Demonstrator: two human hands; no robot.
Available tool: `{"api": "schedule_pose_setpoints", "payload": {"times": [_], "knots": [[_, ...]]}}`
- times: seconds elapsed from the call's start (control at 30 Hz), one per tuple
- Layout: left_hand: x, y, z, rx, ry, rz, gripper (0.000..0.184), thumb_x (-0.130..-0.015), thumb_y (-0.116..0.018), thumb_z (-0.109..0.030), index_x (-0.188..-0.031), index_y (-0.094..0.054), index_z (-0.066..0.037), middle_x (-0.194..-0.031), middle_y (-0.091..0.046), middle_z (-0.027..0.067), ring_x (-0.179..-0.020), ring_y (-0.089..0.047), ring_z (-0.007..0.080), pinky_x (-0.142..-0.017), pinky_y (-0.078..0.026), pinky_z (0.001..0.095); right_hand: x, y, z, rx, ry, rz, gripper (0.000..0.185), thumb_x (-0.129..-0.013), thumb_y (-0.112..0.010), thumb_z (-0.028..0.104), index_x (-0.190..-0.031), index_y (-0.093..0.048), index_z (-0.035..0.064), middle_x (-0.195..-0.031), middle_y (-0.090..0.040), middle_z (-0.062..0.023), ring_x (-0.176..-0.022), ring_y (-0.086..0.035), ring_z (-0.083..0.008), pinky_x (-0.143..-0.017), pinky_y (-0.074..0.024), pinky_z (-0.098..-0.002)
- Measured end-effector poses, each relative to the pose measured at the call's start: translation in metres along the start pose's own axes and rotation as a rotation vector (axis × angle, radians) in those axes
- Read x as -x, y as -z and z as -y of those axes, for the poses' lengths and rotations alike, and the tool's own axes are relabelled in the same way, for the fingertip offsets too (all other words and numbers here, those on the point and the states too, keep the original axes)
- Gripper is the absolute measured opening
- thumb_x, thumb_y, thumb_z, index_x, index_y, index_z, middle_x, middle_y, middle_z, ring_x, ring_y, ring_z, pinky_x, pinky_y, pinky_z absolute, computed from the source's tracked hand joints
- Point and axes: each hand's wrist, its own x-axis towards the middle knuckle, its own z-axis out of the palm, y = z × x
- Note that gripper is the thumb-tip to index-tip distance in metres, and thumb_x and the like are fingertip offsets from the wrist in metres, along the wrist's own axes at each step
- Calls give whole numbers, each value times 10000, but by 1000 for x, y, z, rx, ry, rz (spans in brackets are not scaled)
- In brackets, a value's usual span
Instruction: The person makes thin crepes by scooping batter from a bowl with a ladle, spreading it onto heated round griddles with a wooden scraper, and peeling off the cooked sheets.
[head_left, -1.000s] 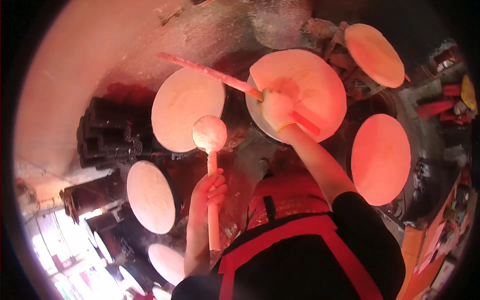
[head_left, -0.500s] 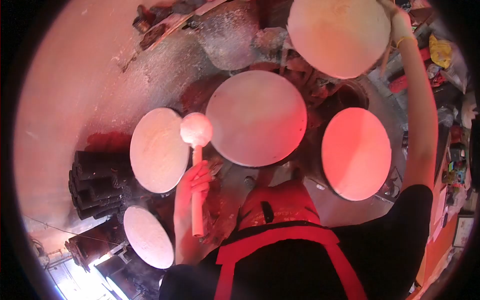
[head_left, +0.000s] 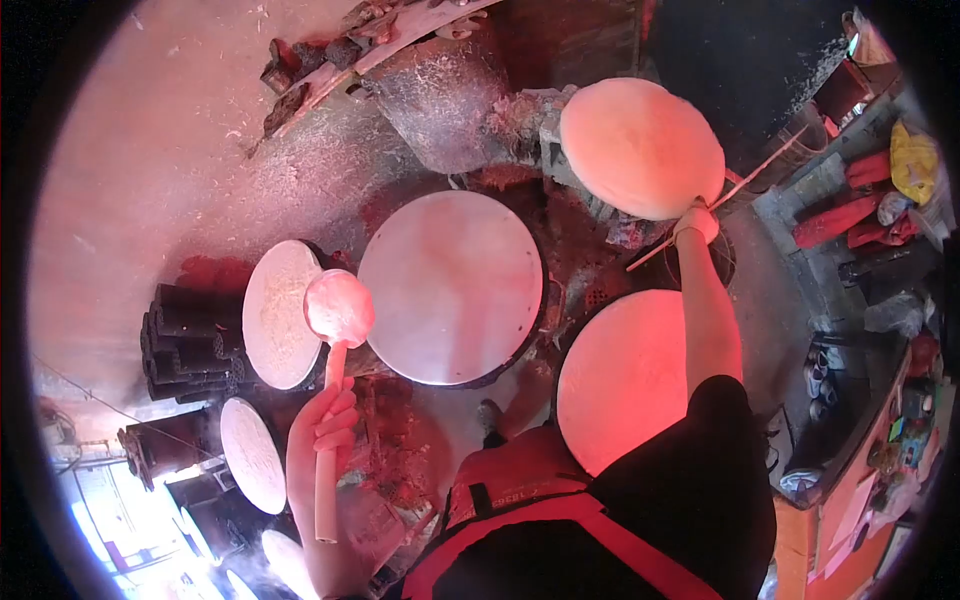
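Observation:
My left hand (head_left: 330, 420) is closed around the pale handle of a ladle (head_left: 338, 308). The ladle's rounded whitish head points up and slightly overlaps a white round disc (head_left: 275, 320) on the left. My right arm is stretched out, and my right hand (head_left: 697, 215) is at the lower edge of a pale round disc (head_left: 640, 145), closed on it as far as I can see. A long thin stick (head_left: 755, 170) crosses behind or beside that hand; whether the fingers also hold it is unclear. Between my hands lies a large flat round surface (head_left: 450, 285).
Another pale round top (head_left: 620, 385) sits under my right forearm. Black honeycomb briquettes (head_left: 185, 345) are stacked at left, with more white discs (head_left: 252, 455) below them. A crusted pot (head_left: 440, 100) stands at the back. Yellow and red bags (head_left: 912, 165) lie far right.
The view has shifted, and the round surfaces sit lower and further left. My right hand has come down nearer, from the disc's right edge to its lower edge. The ladle remains upright in my left hand.

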Motion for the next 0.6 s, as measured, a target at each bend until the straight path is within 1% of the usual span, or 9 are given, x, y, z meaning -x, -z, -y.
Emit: {"api": "schedule_pose_setpoints", "payload": {"times": [0.13,0.3,0.37,0.4,0.43,0.47,0.5,0.57,0.6], "knots": [[8,-19,24,-321,-62,-76,215,-1018,-426,-82,-1188,-481,38,-761,-411,9,-506,-345,51,-358,-280,165,3,0,10,93,-16,-81,312,-844,-695,202,-1063,-663,-19,-950,-708,-145,-761,-645,-233,-702,-512,-385],[-3,-26,43,-734,-2,-52,222,-999,-488,-112,-1208,-507,-39,-722,-403,-25,-485,-329,26,-370,-236,148,-57,28,-23,116,61,302,209,-889,-629,222,-993,-620,42,-816,-640,-95,-654,-583,-206,-556,-454,-346],[-30,-12,44,-905,14,-60,284,-982,-546,-149,-1246,-500,-53,-773,-496,-16,-483,-383,37,-384,-261,188,-5,47,-24,-69,-122,482,155,-909,-599,210,-993,-589,79,-750,-570,-52,-594,-518,-167,-497,-398,-303],[-45,-21,51,-1038,16,-112,338,-947,-555,-118,-1270,-493,-38,-709,-469,-31,-459,-374,31,-371,-285,179,65,54,24,-281,-300,563,125,-921,-583,193,-1006,-567,104,-710,-513,-20,-554,-465,-134,-467,-353,-268],[-70,-6,48,-1151,3,-14,386,-913,-571,-108,-1283,-487,-38,-700,-496,-23,-445,-397,46,-370,-298,196,125,67,51,-240,-325,684,118,-952,-539,189,-1038,-556,111,-695,-457,19,-525,-399,-93,-459,-323,-237],[-100,1,46,-1314,0,3,386,-899,-573,-107,-1272,-500,-40,-671,-493,-18,-440,-420,63,-366,-313,212,165,85,56,-237,-384,906,144,-975,-530,240,-1047,-557,118,-703,-458,47,-523,-393,-72,-463,-320,-228],[-141,24,39,-1415,-74,135,312,-897,-578,-131,-1190,-549,-29,-641,-495,-16,-447,-439,60,-360,-319,223,217,105,72,-204,-421,1061,215,-981,-545,310,-1076,-557,117,-690,-451,55,-522,-390,-69,-457,-326,-225],[-205,45,34,-1747,-249,59,258,-870,-572,-118,-1111,-591,-28,-614,-535,43,-475,-529,186,-418,-404,324,275,146,42,-199,-632,1116,295,-990,-535,362,-1133,-558,105,-729,-577,26,-528,-469,-86,-456,-372,-217],[-243,69,28,-1892,-610,148,250,-851,-559,-94,-1089,-601,-30,-622,-551,81,-525,-558,275,-486,-435,386,308,169,34,-84,-592,1093,351,-995,-525,353,-1227,-536,91,-809,-613,6,-599,-530,-114,-510,-426,-247]]}}
